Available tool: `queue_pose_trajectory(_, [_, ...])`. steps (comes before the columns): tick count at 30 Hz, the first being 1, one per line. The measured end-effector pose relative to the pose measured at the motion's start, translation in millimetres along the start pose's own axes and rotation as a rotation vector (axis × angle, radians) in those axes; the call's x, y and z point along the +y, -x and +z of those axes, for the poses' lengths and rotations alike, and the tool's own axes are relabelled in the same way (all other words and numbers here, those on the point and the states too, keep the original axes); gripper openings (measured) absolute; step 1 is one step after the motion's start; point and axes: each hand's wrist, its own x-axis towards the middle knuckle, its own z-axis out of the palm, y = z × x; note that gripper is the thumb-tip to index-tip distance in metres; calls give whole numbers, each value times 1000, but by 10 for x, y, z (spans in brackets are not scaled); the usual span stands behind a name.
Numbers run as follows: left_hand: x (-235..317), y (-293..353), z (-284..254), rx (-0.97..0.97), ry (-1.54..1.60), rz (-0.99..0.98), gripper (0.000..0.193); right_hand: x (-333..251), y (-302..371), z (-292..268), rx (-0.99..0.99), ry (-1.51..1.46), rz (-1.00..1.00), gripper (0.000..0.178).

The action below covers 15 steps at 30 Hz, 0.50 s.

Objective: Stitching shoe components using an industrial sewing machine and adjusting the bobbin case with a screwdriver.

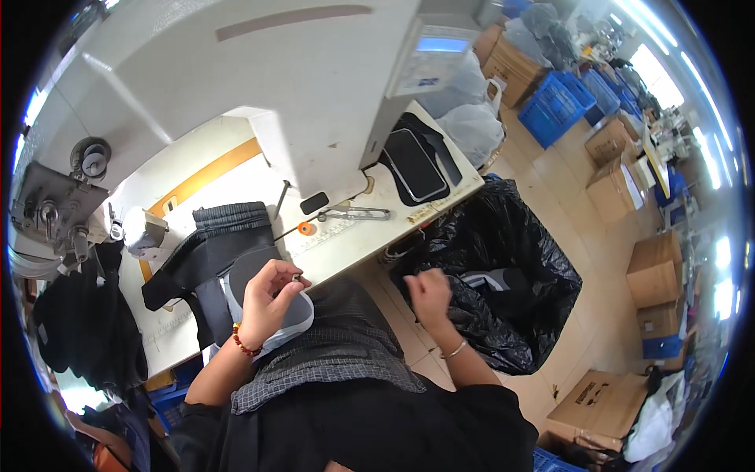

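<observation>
My left hand [266,303], with a beaded bracelet at the wrist, pinches a small dark metal piece [296,277] between thumb and fingertips; its exact kind is too small to tell. Below that hand lies a grey fabric piece with a pale edge [297,317], partly over the table's front edge. It adjoins black fabric with a gathered band [232,219] on the sewing machine table [346,250]. Slightly blurred, my right hand [429,299] is closed in the air to the right, beside a black plastic bag. Whatever its fingers hold, if anything, is hidden.
The sewing machine's head [59,208] stands at the left. An orange spool [305,228], a metal tool [358,213] and a phone [414,165] lie on the table. The open black bag [543,275] holds fabric pieces. Cardboard boxes [654,270] and blue crates [554,108] line the floor.
</observation>
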Motion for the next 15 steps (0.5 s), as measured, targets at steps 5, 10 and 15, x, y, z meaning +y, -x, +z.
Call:
queue_pose_trajectory(5, [114,-11,75,-114,37,-42,18,1036,956,-363,96,410,219,48])
queue_pose_trajectory(10, [217,-169,135,-226,199,-256,29,1478,1309,-356,14,562,243,57])
queue_pose_trajectory(15, [239,-383,340,-402,718,-436,39,1917,1155,-373,-75,629,340,23])
